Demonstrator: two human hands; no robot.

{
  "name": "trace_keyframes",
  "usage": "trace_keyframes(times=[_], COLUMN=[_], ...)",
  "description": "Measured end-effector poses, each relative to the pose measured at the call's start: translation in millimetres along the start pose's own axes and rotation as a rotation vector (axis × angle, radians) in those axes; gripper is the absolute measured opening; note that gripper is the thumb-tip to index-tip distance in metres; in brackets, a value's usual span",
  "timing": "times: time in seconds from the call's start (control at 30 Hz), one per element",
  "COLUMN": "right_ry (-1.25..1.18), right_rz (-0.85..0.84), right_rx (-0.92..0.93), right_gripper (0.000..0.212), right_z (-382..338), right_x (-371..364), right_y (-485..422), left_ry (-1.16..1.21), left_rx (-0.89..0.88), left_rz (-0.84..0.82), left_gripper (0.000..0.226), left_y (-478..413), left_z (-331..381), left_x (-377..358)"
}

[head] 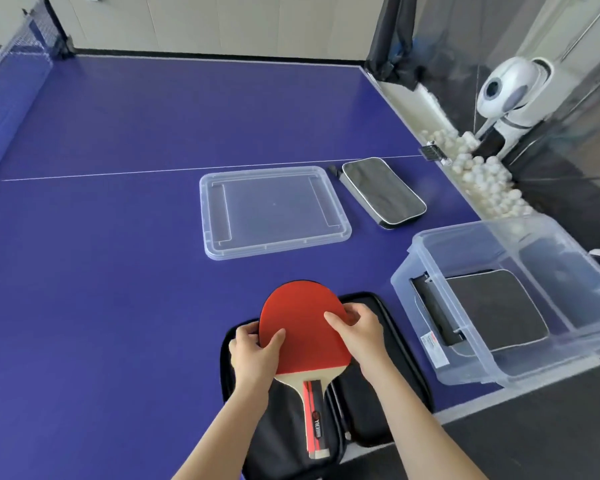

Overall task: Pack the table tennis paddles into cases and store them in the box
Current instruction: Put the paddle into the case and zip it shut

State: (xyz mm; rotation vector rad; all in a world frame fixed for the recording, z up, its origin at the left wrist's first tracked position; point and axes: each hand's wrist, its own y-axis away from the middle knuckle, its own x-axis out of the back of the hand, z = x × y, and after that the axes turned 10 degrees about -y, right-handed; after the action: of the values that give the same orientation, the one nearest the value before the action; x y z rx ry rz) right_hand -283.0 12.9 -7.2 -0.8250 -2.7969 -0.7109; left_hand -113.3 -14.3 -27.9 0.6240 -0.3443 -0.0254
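Above case [371,414], left hand [253,351] and right hand [359,332], fingers [336,323] round paddle [302,323]

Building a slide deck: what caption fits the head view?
A red paddle, held by the left hand and right hand, over an open case beside a box holding another case.

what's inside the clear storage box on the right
One closed black paddle case lies flat on the floor of the clear storage box. The case's cover hides its contents and anything beneath it.
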Motion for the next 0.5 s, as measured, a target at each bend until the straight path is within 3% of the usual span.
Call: trace_keyframes(times=[0.23, 0.5], right_ry=[0.134, 0.215], right_rz=[0.058, -0.034], right_rx=[-0.008, -0.049], right_gripper=[0.041, 0.040], right_z=[38, 57], right_x=[75, 96], right_y=[-39, -76], left_ry=[-0.090, -0.214], left_rx=[0.067, 0.152], left_rz=[0.004, 0.067], left_gripper=[0.038, 0.050], left_y=[16, 16], left_z=[-7, -7], left_x=[-98, -149])
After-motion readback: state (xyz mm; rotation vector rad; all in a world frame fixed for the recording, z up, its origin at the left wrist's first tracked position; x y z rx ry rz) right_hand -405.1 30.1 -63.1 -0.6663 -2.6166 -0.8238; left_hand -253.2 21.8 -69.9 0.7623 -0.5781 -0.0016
